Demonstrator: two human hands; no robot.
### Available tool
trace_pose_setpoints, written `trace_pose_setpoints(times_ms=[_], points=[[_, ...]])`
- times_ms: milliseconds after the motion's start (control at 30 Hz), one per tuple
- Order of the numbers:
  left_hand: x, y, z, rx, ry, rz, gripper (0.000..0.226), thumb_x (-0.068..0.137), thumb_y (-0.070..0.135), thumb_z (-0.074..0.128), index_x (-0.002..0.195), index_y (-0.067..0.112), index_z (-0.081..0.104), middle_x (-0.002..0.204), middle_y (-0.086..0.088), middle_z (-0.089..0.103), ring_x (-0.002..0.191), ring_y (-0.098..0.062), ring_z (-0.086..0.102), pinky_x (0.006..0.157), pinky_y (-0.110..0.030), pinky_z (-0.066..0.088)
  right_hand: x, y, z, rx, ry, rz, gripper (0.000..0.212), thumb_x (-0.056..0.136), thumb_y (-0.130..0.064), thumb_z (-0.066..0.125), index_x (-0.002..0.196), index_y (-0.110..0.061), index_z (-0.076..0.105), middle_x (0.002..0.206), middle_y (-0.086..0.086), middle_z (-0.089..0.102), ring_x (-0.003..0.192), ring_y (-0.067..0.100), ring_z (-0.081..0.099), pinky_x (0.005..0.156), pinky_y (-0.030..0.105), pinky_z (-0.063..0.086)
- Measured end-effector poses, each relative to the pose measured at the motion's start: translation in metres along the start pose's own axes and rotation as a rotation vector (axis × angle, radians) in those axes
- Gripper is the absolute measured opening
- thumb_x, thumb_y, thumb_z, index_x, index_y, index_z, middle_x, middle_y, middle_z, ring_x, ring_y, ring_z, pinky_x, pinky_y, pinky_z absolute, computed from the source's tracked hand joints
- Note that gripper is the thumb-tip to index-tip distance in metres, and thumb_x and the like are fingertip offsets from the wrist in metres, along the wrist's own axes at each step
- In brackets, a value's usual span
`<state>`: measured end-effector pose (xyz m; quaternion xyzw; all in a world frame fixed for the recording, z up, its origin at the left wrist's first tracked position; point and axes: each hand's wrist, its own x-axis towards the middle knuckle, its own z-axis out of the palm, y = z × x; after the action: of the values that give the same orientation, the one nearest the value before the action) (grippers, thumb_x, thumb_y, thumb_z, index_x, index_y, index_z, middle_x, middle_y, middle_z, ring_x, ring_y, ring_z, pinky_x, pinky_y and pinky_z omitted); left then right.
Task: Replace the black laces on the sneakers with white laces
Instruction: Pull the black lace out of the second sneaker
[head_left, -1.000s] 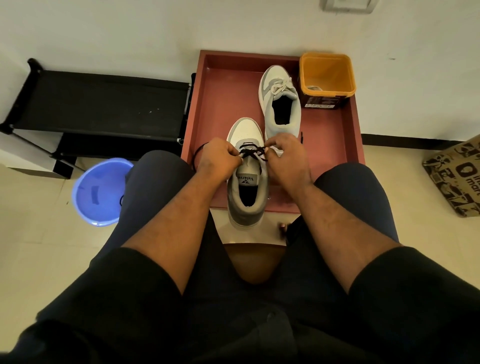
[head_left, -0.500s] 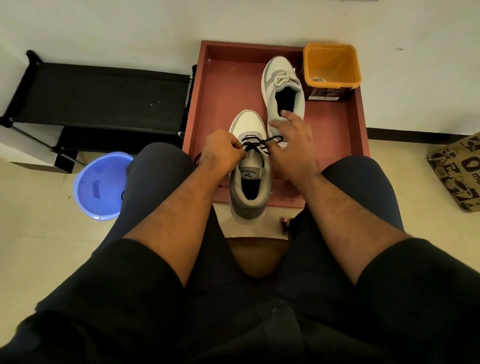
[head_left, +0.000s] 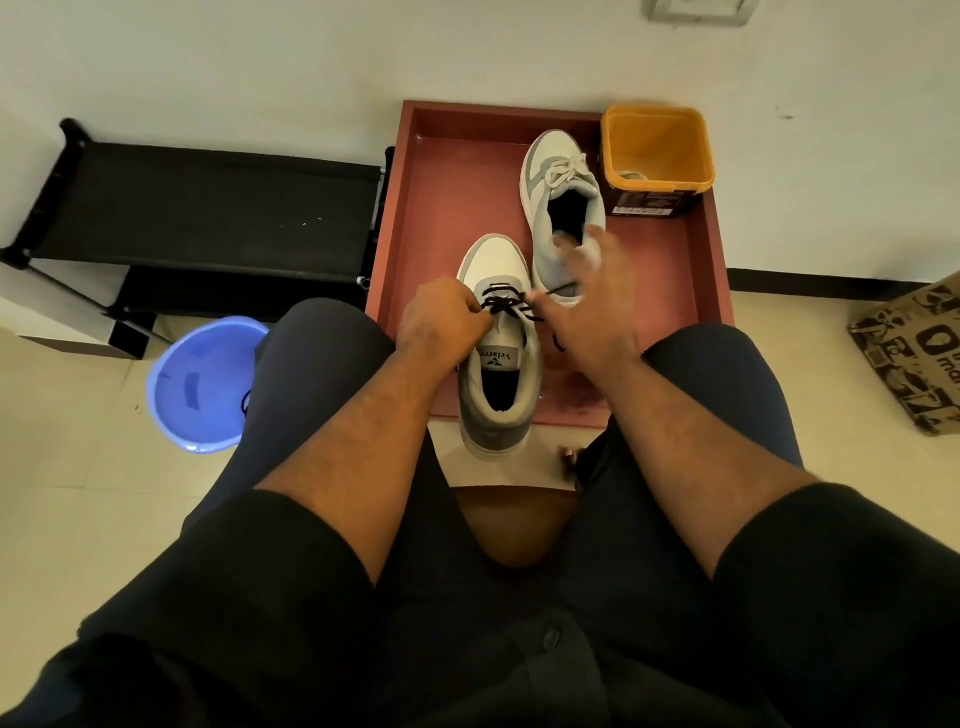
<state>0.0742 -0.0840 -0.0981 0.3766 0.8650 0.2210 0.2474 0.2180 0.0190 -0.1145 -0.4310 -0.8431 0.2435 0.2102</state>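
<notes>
Now unlacing | my left hand (head_left: 441, 325) pinches black lace (head_left: 506, 304) on near sneaker (head_left: 496, 358), mid-frame, steadying it; right hand (head_left: 589, 317) fingers spread, blurred, grip unclear | far sneaker (head_left: 563, 208) already white-laced

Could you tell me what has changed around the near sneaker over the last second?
The right hand has left its grip beside the eyelets and swung out to the right, drawing a black lace end with it; its blurred fingers now lie over the far sneaker. The left hand keeps its grip at the near sneaker. The red tray is unmoved.
</notes>
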Motion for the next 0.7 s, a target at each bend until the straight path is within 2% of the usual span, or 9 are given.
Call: trace_pose_setpoints(times_ms=[67,100,267,367,433,500,600,667,700], points=[[0.000,-0.001,-0.001,0.017,-0.009,0.019,0.018,0.088,0.025,0.065,0.094,0.012,0.076,0.079,-0.002,0.071,0.069,-0.017,0.067,0.070,-0.037,0.060,-0.007,-0.011,0.011,-0.186,-0.100,-0.183,0.044,0.088,-0.042,0.063,0.130,-0.029,0.058,0.150,0.002,0.035,0.138,0.027,0.027,0.109,0.044,0.024],[-0.001,0.000,-0.001,0.020,-0.011,0.029,0.019,0.089,0.025,0.065,0.096,0.012,0.076,0.080,-0.002,0.071,0.070,-0.016,0.067,0.071,-0.036,0.060,-0.009,-0.013,0.016,-0.208,-0.126,-0.178,0.037,0.091,-0.041,0.059,0.125,-0.028,0.062,0.147,0.000,0.040,0.137,0.025,0.030,0.107,0.044,0.024],[-0.002,0.002,0.000,0.016,0.004,0.052,0.019,0.089,0.024,0.065,0.099,0.014,0.077,0.086,-0.003,0.073,0.075,-0.015,0.067,0.073,-0.037,0.060,-0.001,-0.001,0.024,0.041,-0.174,-0.044,0.019,0.088,-0.038,0.062,0.090,-0.022,0.072,0.101,-0.003,0.064,0.100,0.018,0.055,0.088,0.040,0.045],[-0.002,0.002,0.000,0.023,0.013,0.044,0.018,0.088,0.024,0.066,0.097,0.015,0.077,0.087,-0.003,0.073,0.075,-0.015,0.067,0.073,-0.036,0.060,0.001,-0.001,0.022,0.222,-0.314,0.053,0.011,0.084,-0.031,0.071,0.080,-0.024,0.065,0.096,-0.001,0.059,0.092,0.016,0.055,0.080,0.033,0.044],[-0.003,0.002,0.000,0.032,0.032,0.029,0.017,0.088,0.027,0.066,0.095,0.016,0.077,0.084,-0.001,0.073,0.073,-0.015,0.067,0.072,-0.037,0.060,0.002,-0.005,0.021,0.184,-0.381,0.079,0.015,0.082,-0.030,0.073,0.074,-0.029,0.060,0.097,-0.004,0.057,0.095,0.016,0.055,0.082,0.035,0.045],[-0.004,0.001,0.002,0.041,0.053,-0.002,0.020,0.088,0.033,0.066,0.093,0.017,0.077,0.079,0.001,0.071,0.070,-0.015,0.066,0.070,-0.037,0.060,0.002,-0.010,0.018,0.161,-0.325,0.049,0.017,0.083,-0.024,0.071,0.072,-0.027,0.059,0.095,-0.005,0.057,0.096,0.014,0.054,0.086,0.033,0.044],[-0.003,0.000,-0.001,0.010,0.057,-0.050,0.023,0.087,0.039,0.067,0.089,0.018,0.076,0.073,0.002,0.069,0.066,-0.014,0.065,0.067,-0.036,0.059,0.004,-0.015,-0.002,0.414,-0.043,0.230,0.005,0.089,-0.012,0.063,0.084,-0.014,0.064,0.090,-0.007,0.057,0.082,0.003,0.052,0.070,0.006,0.039],[-0.001,0.000,-0.002,-0.015,0.056,-0.066,0.022,0.086,0.038,0.069,0.087,0.018,0.076,0.070,0.003,0.067,0.064,-0.015,0.065,0.066,-0.036,0.059,0.008,-0.005,-0.015,0.598,0.186,0.464,0.005,0.091,-0.013,0.061,0.088,-0.015,0.062,0.084,-0.008,0.058,0.074,0.003,0.051,0.063,0.006,0.040],[-0.001,0.001,-0.002,-0.016,0.053,-0.065,0.021,0.086,0.037,0.069,0.085,0.018,0.076,0.069,0.003,0.066,0.064,-0.015,0.065,0.066,-0.036,0.059,0.011,0.002,-0.021,0.673,0.274,0.567,0.007,0.091,-0.013,0.062,0.085,-0.017,0.061,0.080,-0.007,0.058,0.072,0.005,0.051,0.064,0.013,0.043]])
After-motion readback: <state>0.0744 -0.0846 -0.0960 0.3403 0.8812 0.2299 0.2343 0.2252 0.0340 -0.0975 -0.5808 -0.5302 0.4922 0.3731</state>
